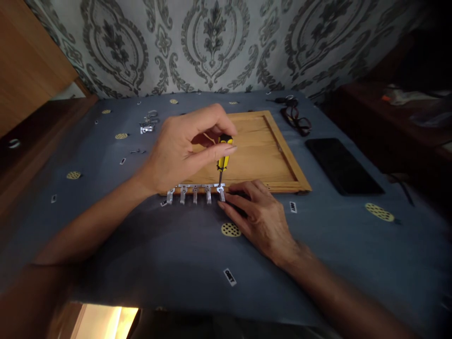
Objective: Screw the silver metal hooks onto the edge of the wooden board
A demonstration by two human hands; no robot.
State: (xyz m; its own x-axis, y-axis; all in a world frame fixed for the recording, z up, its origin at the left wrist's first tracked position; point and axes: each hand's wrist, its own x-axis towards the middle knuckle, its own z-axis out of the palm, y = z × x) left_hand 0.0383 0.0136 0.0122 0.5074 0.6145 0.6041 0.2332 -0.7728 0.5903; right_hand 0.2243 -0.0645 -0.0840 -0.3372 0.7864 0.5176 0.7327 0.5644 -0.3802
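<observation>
My left hand [187,146] grips a small screwdriver [223,160] with a yellow and black handle between thumb and fingers. The screwdriver stands nearly upright, its tip down on the rightmost metal bracket [221,193]. This bracket sits on the near edge of a wooden frame with a panel [257,146], which lies flat. Several similar metal brackets [195,193] line the same edge to the left, their arms jutting toward me. My right hand [259,214] rests at the frame's near edge, thumb and fingertips closed against the rightmost bracket.
Loose metal fittings [147,128] and small screws [137,151] lie left of the frame on the blue patterned cloth [176,263]. To the right are eyeglasses [300,123] and a black phone [344,165]. A patterned curtain [212,47] hangs behind.
</observation>
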